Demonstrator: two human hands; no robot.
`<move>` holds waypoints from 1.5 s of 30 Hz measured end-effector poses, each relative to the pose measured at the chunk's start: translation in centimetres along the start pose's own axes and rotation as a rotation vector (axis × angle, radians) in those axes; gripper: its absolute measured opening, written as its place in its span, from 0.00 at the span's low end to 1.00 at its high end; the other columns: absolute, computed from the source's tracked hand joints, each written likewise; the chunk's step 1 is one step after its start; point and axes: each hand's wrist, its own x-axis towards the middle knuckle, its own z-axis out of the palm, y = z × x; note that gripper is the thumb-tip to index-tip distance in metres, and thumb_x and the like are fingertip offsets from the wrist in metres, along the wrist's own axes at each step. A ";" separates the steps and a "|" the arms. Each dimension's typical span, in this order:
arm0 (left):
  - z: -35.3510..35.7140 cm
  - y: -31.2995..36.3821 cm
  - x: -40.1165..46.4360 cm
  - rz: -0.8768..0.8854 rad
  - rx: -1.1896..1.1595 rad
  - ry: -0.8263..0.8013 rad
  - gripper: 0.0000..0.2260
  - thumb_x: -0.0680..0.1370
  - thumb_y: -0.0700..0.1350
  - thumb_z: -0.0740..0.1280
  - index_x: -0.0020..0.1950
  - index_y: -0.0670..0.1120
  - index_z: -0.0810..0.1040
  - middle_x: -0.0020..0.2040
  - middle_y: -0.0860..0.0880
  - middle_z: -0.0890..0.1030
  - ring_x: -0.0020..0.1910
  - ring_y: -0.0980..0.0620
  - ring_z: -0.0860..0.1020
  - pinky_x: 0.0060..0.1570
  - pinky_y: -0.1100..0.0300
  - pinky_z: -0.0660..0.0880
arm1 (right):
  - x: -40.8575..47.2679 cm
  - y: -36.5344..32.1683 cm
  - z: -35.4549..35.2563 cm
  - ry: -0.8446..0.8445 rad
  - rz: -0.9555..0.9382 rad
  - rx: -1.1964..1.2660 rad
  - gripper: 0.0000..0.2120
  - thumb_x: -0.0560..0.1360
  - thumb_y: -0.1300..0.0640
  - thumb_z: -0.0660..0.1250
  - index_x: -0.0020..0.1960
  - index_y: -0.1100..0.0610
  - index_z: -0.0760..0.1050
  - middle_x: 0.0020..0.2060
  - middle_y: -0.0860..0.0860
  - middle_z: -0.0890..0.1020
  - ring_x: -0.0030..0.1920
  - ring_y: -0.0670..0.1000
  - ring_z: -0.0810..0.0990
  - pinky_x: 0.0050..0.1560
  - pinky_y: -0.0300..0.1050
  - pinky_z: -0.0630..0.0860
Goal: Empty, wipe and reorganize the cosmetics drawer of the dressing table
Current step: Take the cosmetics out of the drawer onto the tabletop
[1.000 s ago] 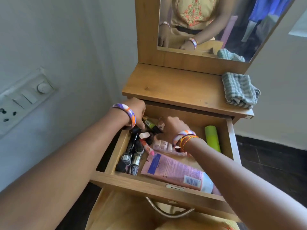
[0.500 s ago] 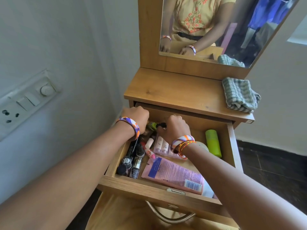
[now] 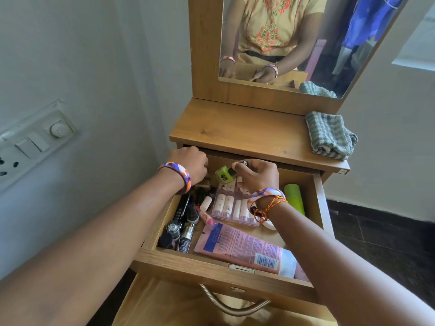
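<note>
The wooden drawer (image 3: 211,267) of the dressing table stands pulled out, full of cosmetics. My right hand (image 3: 259,175) holds a green nail polish bottle (image 3: 224,176) by its black cap, lifted above the drawer's back. My left hand (image 3: 190,167) reaches into the back left corner with its fingers curled; what it grips is hidden. Inside lie a pink tube (image 3: 242,250), a clear pack of small bottles (image 3: 231,208), a green cylinder (image 3: 294,198) and several dark tubes and bottles (image 3: 181,222) along the left side.
A folded green striped cloth (image 3: 329,135) lies on the right of the tabletop (image 3: 235,130) under the mirror (image 3: 294,31). A switch panel (image 3: 35,142) is on the left wall. A metal handle (image 3: 233,307) hangs below the drawer front.
My right hand has lifted the green nail polish bottle up out of the drawer's back. My left hand stays at the back left corner. The camera has tilted slightly.
</note>
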 end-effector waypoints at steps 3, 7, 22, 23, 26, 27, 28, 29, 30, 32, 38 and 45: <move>0.5 -0.2 -0.3 0.016 0.005 0.015 0.10 0.77 0.44 0.61 0.55 0.46 0.79 0.52 0.44 0.78 0.51 0.43 0.78 0.41 0.57 0.71 | -0.1 0.0 -0.2 -0.039 0.061 0.064 0.10 0.71 0.51 0.72 0.36 0.58 0.81 0.35 0.58 0.83 0.32 0.52 0.78 0.42 0.61 0.81; 1.0 -0.4 -0.3 0.027 -0.026 0.059 0.12 0.77 0.39 0.63 0.58 0.48 0.79 0.54 0.45 0.79 0.52 0.44 0.78 0.40 0.58 0.71 | -0.6 -0.4 -0.3 -0.096 0.290 0.451 0.11 0.75 0.52 0.67 0.38 0.59 0.75 0.43 0.60 0.81 0.46 0.59 0.83 0.44 0.62 0.80; -9.3 -4.0 1.1 -0.027 -0.665 0.198 0.04 0.72 0.41 0.70 0.45 0.45 0.83 0.43 0.48 0.81 0.43 0.52 0.75 0.35 0.67 0.67 | 2.4 -6.0 -2.0 -0.344 0.279 0.913 0.03 0.74 0.63 0.67 0.45 0.60 0.73 0.37 0.57 0.83 0.35 0.52 0.84 0.31 0.44 0.82; -9.5 -4.4 1.6 -0.032 -0.669 0.206 0.04 0.72 0.41 0.69 0.45 0.45 0.83 0.44 0.48 0.81 0.44 0.52 0.76 0.36 0.67 0.67 | 3.0 -6.4 -1.9 -0.321 0.247 0.885 0.05 0.73 0.65 0.68 0.45 0.60 0.73 0.41 0.57 0.81 0.38 0.53 0.83 0.33 0.46 0.83; -10.2 -5.1 3.0 -0.044 -0.684 0.233 0.05 0.73 0.39 0.69 0.45 0.46 0.83 0.46 0.49 0.81 0.47 0.52 0.76 0.44 0.63 0.69 | 5.0 -7.5 -1.4 -0.218 0.086 0.584 0.10 0.68 0.67 0.73 0.43 0.57 0.74 0.43 0.55 0.78 0.44 0.55 0.82 0.42 0.52 0.82; -10.4 -5.2 3.5 -0.046 -0.674 0.232 0.05 0.73 0.39 0.68 0.45 0.46 0.83 0.46 0.49 0.80 0.47 0.52 0.76 0.45 0.61 0.69 | 5.6 -7.9 -1.1 -0.179 0.010 0.430 0.12 0.66 0.67 0.74 0.42 0.55 0.74 0.42 0.53 0.78 0.45 0.54 0.81 0.43 0.52 0.82; -10.5 -5.3 4.0 -0.044 -0.652 0.227 0.06 0.73 0.38 0.68 0.45 0.47 0.83 0.46 0.50 0.80 0.47 0.52 0.76 0.46 0.61 0.68 | 6.2 -8.2 -0.7 -0.138 -0.073 0.268 0.14 0.65 0.66 0.76 0.41 0.53 0.74 0.42 0.52 0.78 0.46 0.54 0.81 0.43 0.51 0.82; -10.5 -5.4 4.5 -0.040 -0.622 0.218 0.07 0.73 0.37 0.67 0.46 0.47 0.83 0.45 0.50 0.79 0.47 0.52 0.76 0.46 0.61 0.68 | 6.7 -8.5 -0.4 -0.101 -0.157 0.111 0.15 0.64 0.65 0.77 0.41 0.51 0.74 0.41 0.51 0.79 0.46 0.53 0.81 0.44 0.50 0.82; -10.5 -5.4 5.0 -0.035 -0.589 0.208 0.08 0.73 0.37 0.67 0.46 0.47 0.83 0.45 0.50 0.79 0.47 0.52 0.75 0.46 0.62 0.68 | 7.2 -8.8 0.0 -0.081 -0.234 -0.026 0.15 0.63 0.63 0.77 0.42 0.51 0.75 0.41 0.49 0.79 0.46 0.51 0.80 0.45 0.47 0.82; -10.3 -5.5 5.9 -0.021 -0.533 0.193 0.08 0.73 0.38 0.66 0.48 0.46 0.83 0.45 0.50 0.78 0.46 0.52 0.74 0.46 0.62 0.68 | 8.0 -9.3 0.6 -0.093 -0.329 -0.229 0.17 0.64 0.63 0.76 0.49 0.53 0.76 0.41 0.48 0.78 0.45 0.48 0.77 0.43 0.37 0.77; -9.1 -5.5 7.4 -0.038 -0.551 0.213 0.12 0.74 0.40 0.66 0.56 0.47 0.80 0.56 0.45 0.80 0.49 0.49 0.75 0.48 0.61 0.69 | 9.5 -9.4 2.3 -0.110 -0.384 -0.374 0.23 0.65 0.63 0.75 0.58 0.52 0.74 0.51 0.52 0.80 0.50 0.52 0.79 0.50 0.43 0.78; -6.8 -4.8 6.8 -0.196 -0.723 0.270 0.25 0.72 0.44 0.72 0.68 0.46 0.69 0.53 0.45 0.79 0.46 0.51 0.73 0.46 0.62 0.68 | 9.9 -9.0 2.4 -0.142 -0.343 -0.289 0.27 0.65 0.65 0.75 0.62 0.56 0.72 0.51 0.51 0.79 0.49 0.48 0.77 0.44 0.35 0.75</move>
